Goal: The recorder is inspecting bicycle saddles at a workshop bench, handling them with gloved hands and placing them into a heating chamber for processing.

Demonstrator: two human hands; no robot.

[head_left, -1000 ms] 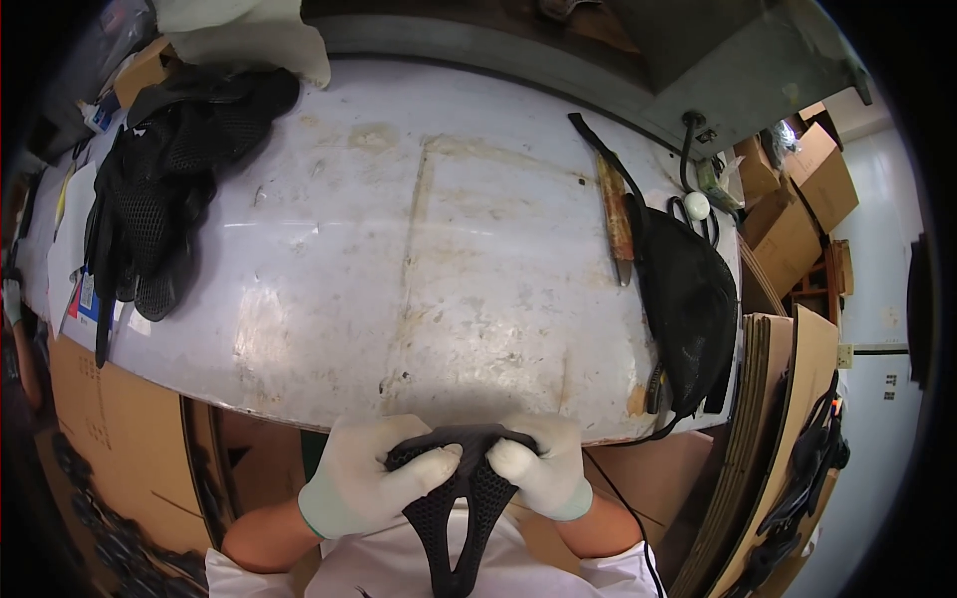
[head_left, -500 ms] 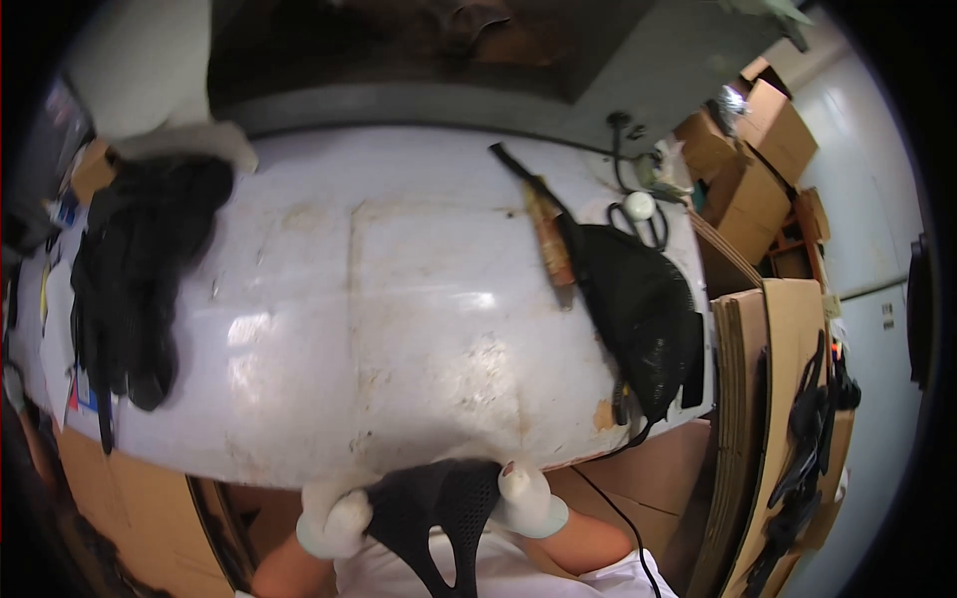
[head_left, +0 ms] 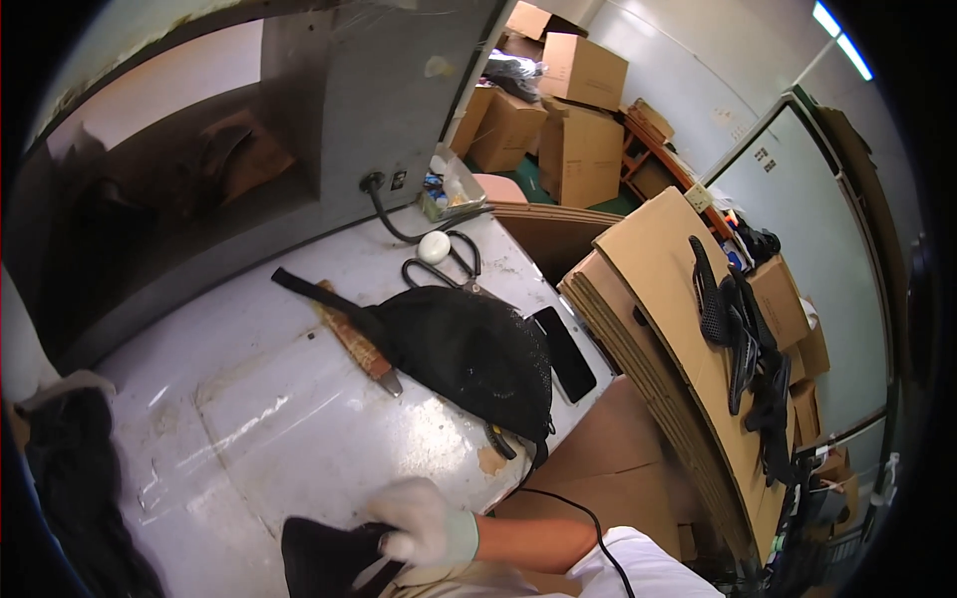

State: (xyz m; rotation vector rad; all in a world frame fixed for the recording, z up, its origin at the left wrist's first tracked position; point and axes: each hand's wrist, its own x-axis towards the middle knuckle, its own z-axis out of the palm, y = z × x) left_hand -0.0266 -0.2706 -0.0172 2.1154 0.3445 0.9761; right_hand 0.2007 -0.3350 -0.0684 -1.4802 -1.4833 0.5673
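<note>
My right hand (head_left: pixel 424 520), in a white glove, comes in at the bottom middle and is closed on the edge of a black mesh piece (head_left: pixel 324 551). The piece is at the near edge of the table, partly cut off by the lower rim of the picture. My left hand is out of sight. Beyond my right hand a black zippered bag (head_left: pixel 459 349) with a strap lies on the white table (head_left: pixel 239 419). A tool with a worn, wrapped handle (head_left: pixel 354 344) and a metal tip lies against the strap.
Scissors (head_left: pixel 469 257), a white round object (head_left: pixel 435 246) and a black phone (head_left: pixel 565 354) lie around the bag. Stacked cardboard sheets (head_left: pixel 648 319) stand at the table's right, with black mesh pieces (head_left: pixel 738 329) on them. A dark bundle (head_left: pixel 75 478) lies at the left. Cardboard boxes (head_left: pixel 583 140) fill the back.
The view has swung to the right. Both hands held the black mesh piece before; now only my right hand shows on it, and my left hand has left the picture.
</note>
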